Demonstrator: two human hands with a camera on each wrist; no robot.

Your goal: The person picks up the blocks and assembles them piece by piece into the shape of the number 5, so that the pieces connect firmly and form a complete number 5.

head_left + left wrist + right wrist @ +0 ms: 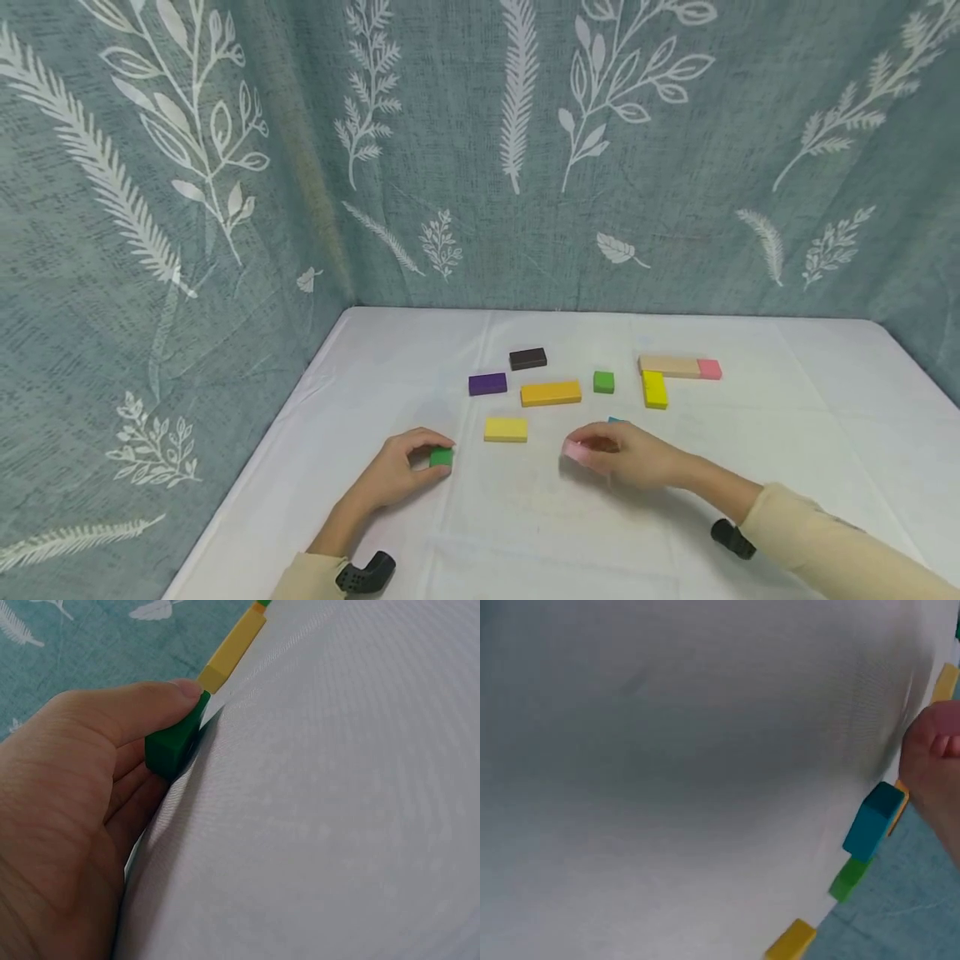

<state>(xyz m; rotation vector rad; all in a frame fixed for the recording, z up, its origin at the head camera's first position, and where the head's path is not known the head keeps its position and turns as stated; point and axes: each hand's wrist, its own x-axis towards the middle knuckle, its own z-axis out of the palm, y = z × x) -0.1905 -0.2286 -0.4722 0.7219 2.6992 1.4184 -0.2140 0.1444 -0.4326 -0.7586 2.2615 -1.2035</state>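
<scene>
- From my end this looks like a small curtained-off workspace; whether a home or a lab houses it, I can't tell.
- My head view shows blue-green curtains printed with white leaves, hanging behind the white-covered table and along its sides.
- I see black devices by both beige cuffs, so I take it for a recording setup.

A cream left sleeve is seen at the bottom, left of centre; a cream right sleeve, faintly marked on top, is seen at lower right. By each cuff a black wrist camera is worn, the left one curved.
</scene>
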